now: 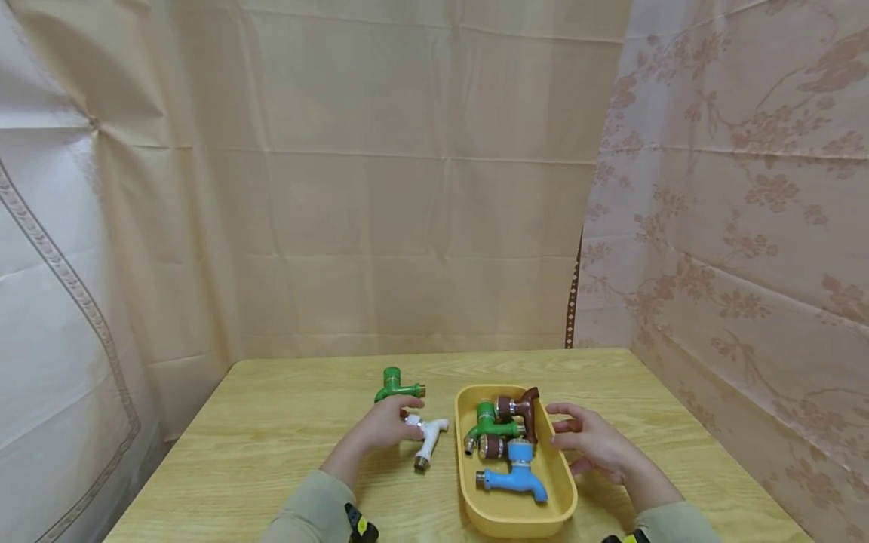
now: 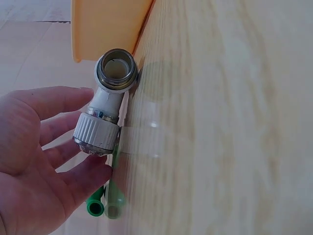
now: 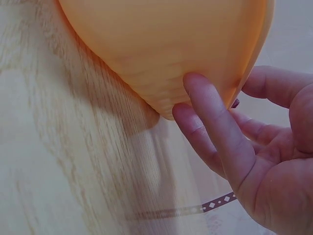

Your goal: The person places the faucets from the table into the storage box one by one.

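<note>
On the table a white tap [image 1: 430, 440] lies with its brass threaded end towards me. My left hand [image 1: 387, 426] is around its ribbed handle [image 2: 96, 132], fingers loosely bent; whether they press on it I cannot tell. Just beyond that hand lies a green tap [image 1: 397, 388], partly covered by the fingers. My right hand [image 1: 594, 443] is at the right wall of a yellow tray [image 1: 569, 494], fingers spread, with fingertips [image 3: 198, 83] at the outer wall. Inside the tray are a blue tap [image 1: 516, 479], a green tap [image 1: 487, 422] and two brown taps [image 1: 526, 411], one largely hidden.
A light wood-grain table [image 1: 271, 422] carries everything. Beige cloth [image 1: 407, 188] hangs behind it, and flower-patterned cloth [image 1: 760, 226] hangs on the right. A small dark-brown bit [image 1: 404, 414] shows beside my left hand.
</note>
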`<control>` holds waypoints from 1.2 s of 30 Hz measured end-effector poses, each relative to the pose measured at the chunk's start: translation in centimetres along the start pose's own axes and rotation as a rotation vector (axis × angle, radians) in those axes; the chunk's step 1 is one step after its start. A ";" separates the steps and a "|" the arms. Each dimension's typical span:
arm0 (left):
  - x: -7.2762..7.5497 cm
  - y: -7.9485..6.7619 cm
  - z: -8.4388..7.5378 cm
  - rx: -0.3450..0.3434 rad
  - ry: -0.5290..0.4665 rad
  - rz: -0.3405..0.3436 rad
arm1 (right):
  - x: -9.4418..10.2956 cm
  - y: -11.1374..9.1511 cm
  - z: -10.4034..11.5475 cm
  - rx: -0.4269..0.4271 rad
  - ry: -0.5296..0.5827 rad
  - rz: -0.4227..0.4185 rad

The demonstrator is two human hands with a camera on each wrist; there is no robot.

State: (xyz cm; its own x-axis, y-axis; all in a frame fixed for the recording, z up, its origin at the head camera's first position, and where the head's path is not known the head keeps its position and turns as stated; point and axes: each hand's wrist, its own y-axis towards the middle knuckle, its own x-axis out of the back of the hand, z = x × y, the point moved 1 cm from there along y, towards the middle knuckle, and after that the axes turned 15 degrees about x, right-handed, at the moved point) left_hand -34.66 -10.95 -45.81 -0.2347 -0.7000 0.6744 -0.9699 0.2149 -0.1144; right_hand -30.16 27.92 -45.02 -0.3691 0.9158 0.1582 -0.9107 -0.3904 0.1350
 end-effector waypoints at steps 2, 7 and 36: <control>-0.1 -0.1 -0.1 -0.009 0.005 0.007 | 0.0 0.0 -0.1 -0.003 -0.002 -0.004; -0.2 -0.3 -0.4 -0.016 0.014 0.022 | 0.0 0.0 -0.2 -0.011 -0.013 -0.014; -0.3 0.1 -0.5 0.009 0.106 -0.003 | 0.0 0.0 0.1 0.006 0.014 0.004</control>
State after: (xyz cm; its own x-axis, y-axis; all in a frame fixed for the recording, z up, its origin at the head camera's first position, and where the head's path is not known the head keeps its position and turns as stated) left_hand -34.67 -10.37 -45.73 -0.2238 -0.6247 0.7481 -0.9713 0.2066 -0.1180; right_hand -30.13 27.92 -44.91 -0.3754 0.9154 0.1454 -0.9080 -0.3947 0.1405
